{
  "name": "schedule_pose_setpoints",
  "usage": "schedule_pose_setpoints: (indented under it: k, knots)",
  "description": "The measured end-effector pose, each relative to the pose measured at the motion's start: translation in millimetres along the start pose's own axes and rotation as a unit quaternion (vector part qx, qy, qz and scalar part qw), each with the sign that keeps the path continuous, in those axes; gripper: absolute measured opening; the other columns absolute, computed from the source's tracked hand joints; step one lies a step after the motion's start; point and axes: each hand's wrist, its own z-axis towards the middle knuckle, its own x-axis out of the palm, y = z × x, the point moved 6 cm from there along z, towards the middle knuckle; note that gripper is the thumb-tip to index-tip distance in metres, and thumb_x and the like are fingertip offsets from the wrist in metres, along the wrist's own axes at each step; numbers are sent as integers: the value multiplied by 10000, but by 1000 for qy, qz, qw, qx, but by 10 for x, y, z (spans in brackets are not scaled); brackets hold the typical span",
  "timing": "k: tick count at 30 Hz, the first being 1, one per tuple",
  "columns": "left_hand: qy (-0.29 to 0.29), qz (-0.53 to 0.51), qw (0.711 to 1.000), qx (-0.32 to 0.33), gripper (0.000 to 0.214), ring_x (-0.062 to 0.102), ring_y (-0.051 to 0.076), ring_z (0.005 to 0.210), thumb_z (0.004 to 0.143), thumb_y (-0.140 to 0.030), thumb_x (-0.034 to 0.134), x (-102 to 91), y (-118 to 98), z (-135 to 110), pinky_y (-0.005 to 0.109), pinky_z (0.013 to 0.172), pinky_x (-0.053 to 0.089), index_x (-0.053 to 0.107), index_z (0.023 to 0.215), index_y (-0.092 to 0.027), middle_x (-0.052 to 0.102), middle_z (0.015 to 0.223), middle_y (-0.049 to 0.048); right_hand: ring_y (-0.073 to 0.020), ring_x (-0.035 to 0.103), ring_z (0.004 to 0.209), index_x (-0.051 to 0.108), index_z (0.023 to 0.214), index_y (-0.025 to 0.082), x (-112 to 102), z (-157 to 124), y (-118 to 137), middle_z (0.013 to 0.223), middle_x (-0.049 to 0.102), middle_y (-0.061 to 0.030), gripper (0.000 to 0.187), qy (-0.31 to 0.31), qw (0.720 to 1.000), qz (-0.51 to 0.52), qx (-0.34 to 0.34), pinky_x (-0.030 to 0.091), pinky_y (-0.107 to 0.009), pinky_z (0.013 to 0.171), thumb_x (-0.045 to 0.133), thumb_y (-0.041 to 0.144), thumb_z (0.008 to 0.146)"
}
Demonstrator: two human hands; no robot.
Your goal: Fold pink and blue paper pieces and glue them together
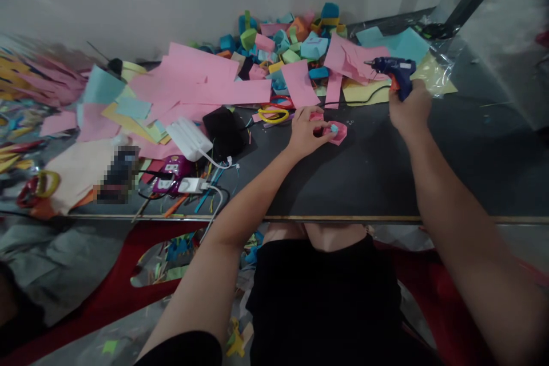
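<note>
My right hand (412,108) is closed around the handle of a dark blue glue gun (402,70), held up over the right side of the table with its nozzle facing left. A black cord runs from it leftward. My left hand (305,132) rests low on the table, thumb and forefinger pinched at a small light-blue piece (333,128). That piece sits in a pink folded-paper shape (341,135) like a small open box. More pink paper (316,116) shows under my left fingers, partly hidden.
Scissors with yellow and red handles (274,114) lie left of my left hand. Pink paper sheets (193,77) and a heap of folded paper boxes (291,40) line the back. A white power bank (189,138), a purple power strip (174,174) and a phone (118,174) lie left.
</note>
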Motion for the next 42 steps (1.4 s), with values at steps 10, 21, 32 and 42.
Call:
schedule_pose_setpoints:
  k: [10,21,32,42]
  knots:
    - [-14,-12,1000,-5,273,572,328,1308,920,-468,774,15,-75,13,594,1200,394,813,961,-201,686,1339,144,-162,398,699,496,710,276,45,-95,137,682,436,41,359,25,984,169,-42,428,-373,734,768,504,762]
    - [-14,17,1000,8,240,554,321,1358,981,-416,710,15,-36,42,597,1218,389,783,1115,-230,657,1401,130,-387,657,996,666,1128,295,84,-191,246,1048,722,-122,464,74,968,98,-217,532,-618,933,676,630,806]
    - [-64,62,995,48,268,580,321,1297,1031,-446,608,54,55,24,591,1144,475,743,1135,-239,669,1306,140,-485,596,1286,518,1474,447,161,-144,197,1321,719,-92,617,103,956,44,-271,467,-763,1059,542,696,911]
    - [8,51,999,-3,261,515,361,1404,1006,-417,654,78,62,56,615,1211,382,751,1159,-229,629,1395,164,-528,583,1320,532,1512,335,215,-118,208,1376,681,-148,673,118,948,43,-291,459,-770,1085,592,602,898]
